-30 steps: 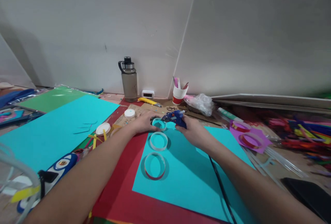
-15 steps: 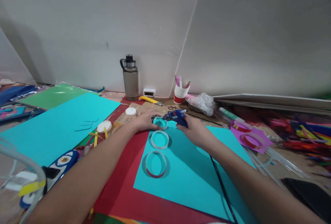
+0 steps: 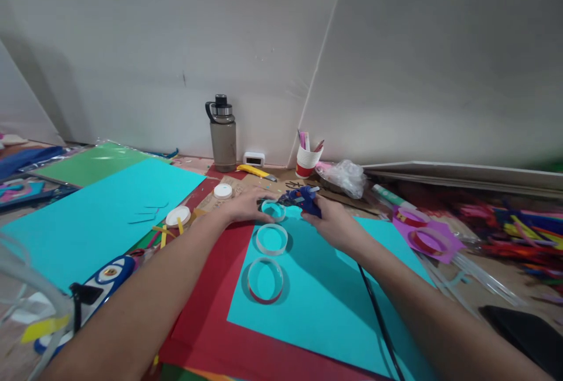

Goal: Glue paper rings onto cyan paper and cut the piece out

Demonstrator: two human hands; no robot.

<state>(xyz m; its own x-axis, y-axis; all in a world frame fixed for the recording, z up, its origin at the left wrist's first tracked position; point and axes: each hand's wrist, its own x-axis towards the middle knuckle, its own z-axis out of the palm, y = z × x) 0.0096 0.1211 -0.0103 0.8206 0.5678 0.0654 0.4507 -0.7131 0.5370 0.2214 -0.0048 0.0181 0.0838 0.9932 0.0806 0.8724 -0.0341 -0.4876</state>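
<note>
My right hand [image 3: 324,215] is wrapped round a dark blue glue gun [image 3: 303,199], whose tip points left toward the farthest ring. My left hand [image 3: 250,205] is closed on the left side of that ring [image 3: 273,210], at the far edge of a turquoise sheet [image 3: 316,293]. Nearer to me on the sheet lie a whitish ring [image 3: 271,240] and a ring with a red lower edge [image 3: 265,280]. A black cord [image 3: 376,310] runs under my right forearm. Red paper [image 3: 206,305] lies beneath the sheet.
Behind my hands stand a bottle [image 3: 224,140], a yellow cutter [image 3: 256,172] and a paper cup of pens [image 3: 308,160]. White lids [image 3: 178,216] and another turquoise sheet [image 3: 101,211] lie left. Rings on purple paper [image 3: 448,234] and colourful strips [image 3: 523,246] are right.
The view has shifted very slightly. My hands, the glue gun and the rings hold nearly the same places.
</note>
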